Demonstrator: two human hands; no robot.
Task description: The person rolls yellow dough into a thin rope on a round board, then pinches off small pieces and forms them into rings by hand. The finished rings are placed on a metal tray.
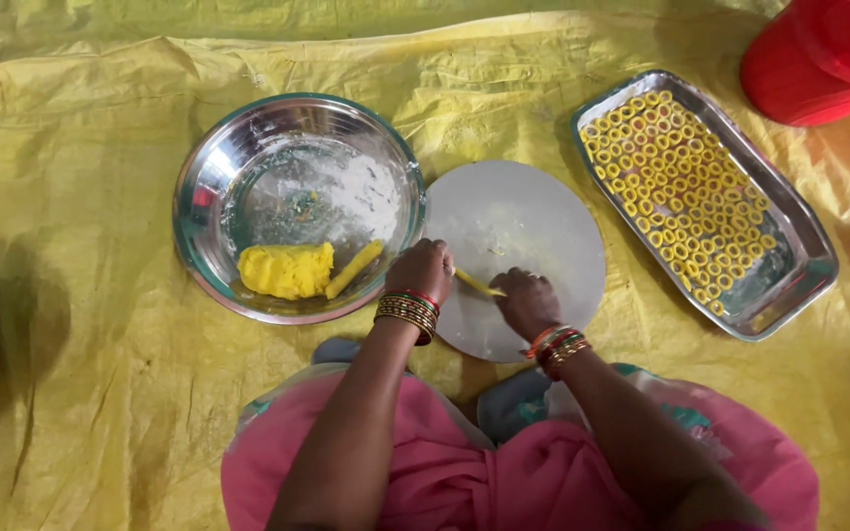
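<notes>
— What lies between the hands?

— A thin yellow dough strip (477, 283), stretched on the round white board (533, 221). The left hand (422, 270) is curled into a loose fist, knuckles up, its grip pinched on the strip's near end at the board's left edge. The right hand (526, 301) lies palm down just beside it, fingers bent and pressed together onto the strip's other end.

— How do the arms come in?

— Both forearms rise from the lap, over pink cloth (464, 472), and lean toward each other, so the hands sit close with only the strip between them. Bangles (407, 311) ring the left wrist, more bangles (555, 344) the right.

— And further out?

— Just left of the left grip stands a steel bowl (248, 157), touching the board's rim. In it lie a yellow dough lump (285, 269) and a short dough roll (354, 267), with flour dusting the bottom. Well to the right of the right grip a steel tray (789, 265) lies askew, packed with small yellow dough rings (676, 187). All rests on a yellow sheet (81, 197) spread over the floor. A red object (819, 59) sits beyond the tray.
</notes>
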